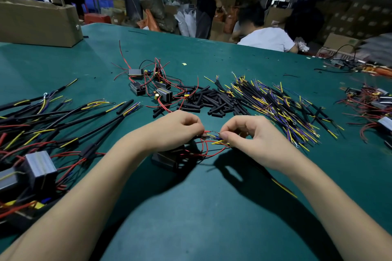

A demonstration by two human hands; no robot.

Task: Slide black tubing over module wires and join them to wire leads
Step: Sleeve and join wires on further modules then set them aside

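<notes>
I see both hands low over the green table [212,207], close together, knuckles up. Left hand [176,129] has fingers curled, tips pinching a red wire [204,132] at its end. Right hand [246,133] is curled too, thumb and forefinger pinching the ends of a yellow and blue wire lead [218,141]. The two pinch points sit almost touching, bare wire ends meeting in the small gap between the hands. I can't tell if the strands are twisted together yet; too small.

The module [167,158] being worked lies flat on the table just below the left hand, partly in its shadow. Its red wires loop from it up to the fingers. A short black piece sits on the wires by the left fingertips; likely tubing, not sure.

Loose tubing pieces [212,99] lie in a heap beyond the hands, centre of the table. Just right of that, touching it, is a big pile of wire leads [282,104], yellow and blue with black sleeves. Behind and left of the tubing is a cluster of modules with red wires [152,85]. Far left is a pile of finished assemblies [42,129], modules with long black-sleeved leads. More modules [373,104] at the right edge.

A cardboard box [38,23] stands on the far left corner. A person in a white shirt [267,38] sits beyond the far edge.
</notes>
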